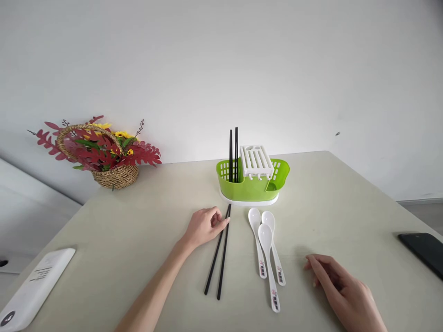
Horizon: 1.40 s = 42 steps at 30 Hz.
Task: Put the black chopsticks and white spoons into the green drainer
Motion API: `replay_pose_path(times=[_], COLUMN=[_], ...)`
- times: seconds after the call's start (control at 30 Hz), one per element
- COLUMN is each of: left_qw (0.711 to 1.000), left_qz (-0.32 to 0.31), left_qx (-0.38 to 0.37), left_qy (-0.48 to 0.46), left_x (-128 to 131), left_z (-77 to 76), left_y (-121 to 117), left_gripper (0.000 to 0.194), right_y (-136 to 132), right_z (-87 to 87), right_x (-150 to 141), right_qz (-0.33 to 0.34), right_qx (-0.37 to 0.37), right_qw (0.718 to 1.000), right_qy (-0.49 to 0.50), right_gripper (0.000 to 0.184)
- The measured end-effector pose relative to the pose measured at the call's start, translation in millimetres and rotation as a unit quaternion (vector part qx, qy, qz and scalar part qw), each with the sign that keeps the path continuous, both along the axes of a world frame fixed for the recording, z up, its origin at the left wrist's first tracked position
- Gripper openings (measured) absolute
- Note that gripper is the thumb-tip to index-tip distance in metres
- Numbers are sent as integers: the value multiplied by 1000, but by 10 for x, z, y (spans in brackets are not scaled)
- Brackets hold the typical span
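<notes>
My left hand (206,225) is over the upper part of two black chopsticks (221,258) lying on the table. Its fingers are curled, with the thumb apart from them and crossing the chopsticks; contact is unclear. Resting low at the right, my right hand (342,288) is loosely curled and holds nothing. Three white spoons (266,237) with printed handles lie between the hands, one overlapping the others. Behind them stands a green utensil holder (254,189) with a white slotted rack (256,160). Two more black chopsticks (230,152) stand upright in its left compartment.
A wicker basket (117,177) of red and yellow flowers stands at the back left by the wall. A white device (38,286) lies at the left edge of the table (138,221), and a black phone (424,249) at the right edge.
</notes>
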State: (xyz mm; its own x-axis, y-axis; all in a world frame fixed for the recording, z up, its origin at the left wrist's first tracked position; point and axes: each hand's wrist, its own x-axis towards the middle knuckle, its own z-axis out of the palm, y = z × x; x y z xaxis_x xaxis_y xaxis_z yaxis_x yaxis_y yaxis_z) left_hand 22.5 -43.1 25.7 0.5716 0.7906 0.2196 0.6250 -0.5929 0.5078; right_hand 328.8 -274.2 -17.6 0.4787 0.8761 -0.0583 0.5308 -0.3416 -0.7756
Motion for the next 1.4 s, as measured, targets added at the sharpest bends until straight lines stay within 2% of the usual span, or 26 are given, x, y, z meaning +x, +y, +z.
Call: replay_pose_path(times=[0.13, 0.4, 0.73, 1.0, 1.4], left_qw=[999, 999, 999, 998, 998], left_qz=[-28, -33, -43, -44, -46], left_qx=[23, 1, -29, -35, -41], left_qy=[12, 9, 0, -4, -10], left_x=[-13, -39, -38, -36, -55], left_z=[-16, 15, 40, 52, 26], left_y=[-7, -59, -50, -64, -78], left_gripper=[34, 30, 26, 22, 14], right_y=[-6, -2, 10, -8, 8], right_z=[-47, -125, -41, -72, 236], right_x=[40, 86, 45, 71, -230], right_qz=[0, 4, -6, -14, -67], right_qx=[-15, -24, -8, -28, -18], right_qw=[1000, 999, 999, 999, 997], right_qy=[-5, -34, -45, -38, -29], right_gripper=[49, 50, 47, 51, 49])
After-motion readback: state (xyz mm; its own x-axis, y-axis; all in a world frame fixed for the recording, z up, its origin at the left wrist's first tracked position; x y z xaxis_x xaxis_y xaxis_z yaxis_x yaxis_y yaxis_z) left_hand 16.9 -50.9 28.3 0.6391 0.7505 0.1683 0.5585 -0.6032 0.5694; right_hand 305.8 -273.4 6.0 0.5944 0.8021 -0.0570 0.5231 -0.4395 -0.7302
